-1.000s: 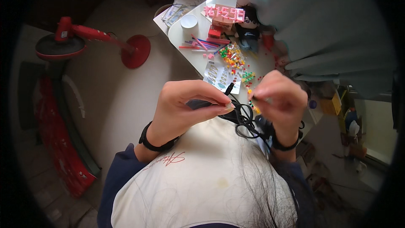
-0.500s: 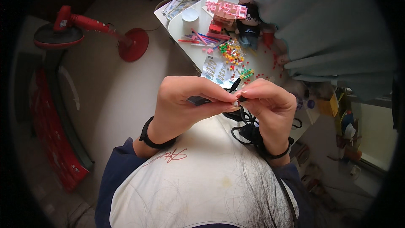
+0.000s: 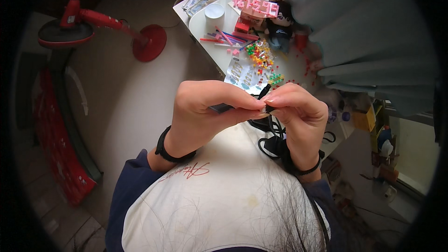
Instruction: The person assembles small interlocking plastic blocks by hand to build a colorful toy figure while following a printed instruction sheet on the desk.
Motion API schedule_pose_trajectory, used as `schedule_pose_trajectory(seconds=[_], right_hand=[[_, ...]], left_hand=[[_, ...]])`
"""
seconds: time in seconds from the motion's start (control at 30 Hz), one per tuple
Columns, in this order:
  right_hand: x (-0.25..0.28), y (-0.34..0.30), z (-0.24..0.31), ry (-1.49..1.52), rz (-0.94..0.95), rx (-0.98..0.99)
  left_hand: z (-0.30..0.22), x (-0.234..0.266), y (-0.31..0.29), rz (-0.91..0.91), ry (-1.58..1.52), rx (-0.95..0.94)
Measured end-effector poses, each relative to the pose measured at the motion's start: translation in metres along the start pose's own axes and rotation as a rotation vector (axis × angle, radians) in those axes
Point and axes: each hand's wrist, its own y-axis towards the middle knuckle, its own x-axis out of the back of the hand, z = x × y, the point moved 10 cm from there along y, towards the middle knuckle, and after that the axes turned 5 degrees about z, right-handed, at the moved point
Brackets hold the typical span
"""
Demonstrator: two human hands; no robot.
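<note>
In front of my chest both hands meet at the fingertips, thumbs and forefingers pinched together. My left hand (image 3: 205,109) grips a small white piece (image 3: 264,110), mostly covered by the fingers. Pressed up against it, my right hand (image 3: 298,114) pinches a small black piece (image 3: 269,109), of which little shows. Whether the two pieces are joined I cannot tell. Black cable (image 3: 270,145) with a plug-like end hangs behind and below the right hand. Past the fingertips, a printed sheet (image 3: 238,75) lies on the white table (image 3: 214,58).
Colourful small pieces (image 3: 261,58) lie heaped on the table, beside sticks (image 3: 228,37), a white cup (image 3: 214,15), a pink beaded figure (image 3: 255,5) and a doll (image 3: 280,25). A curtain (image 3: 359,32) hangs at right; a red fan (image 3: 149,43) stands on the left floor.
My fingertips have drawn closer together, and the white piece shows less than before. The table and its things sit slightly further right in view.
</note>
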Motion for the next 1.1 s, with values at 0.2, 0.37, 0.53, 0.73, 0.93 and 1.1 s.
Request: schedule_pose_trajectory(seconds=[0.2,0.37,0.53,0.73,0.93,1.1], right_hand=[[-0.002,0.002,0.0,-0.025,0.02,0.006],[-0.003,0.005,0.0,-0.041,0.03,0.005],[-0.004,0.006,0.002,-0.103,0.013,0.012],[-0.003,0.004,0.008,-0.267,-0.04,0.042],[-0.003,0.004,0.012,-0.4,-0.035,0.053],[0.0,0.009,-0.012,-0.188,0.02,-0.067]], left_hand=[[0.001,0.002,-0.001,-0.005,0.007,-0.007],[0.0,0.004,-0.001,-0.024,0.003,-0.027],[0.002,0.006,-0.001,-0.029,0.003,-0.021],[0.002,0.005,-0.003,-0.045,0.027,-0.013],[0.003,0.005,-0.004,-0.054,0.118,0.011],[-0.003,0.009,-0.005,-0.131,0.301,-0.03]])
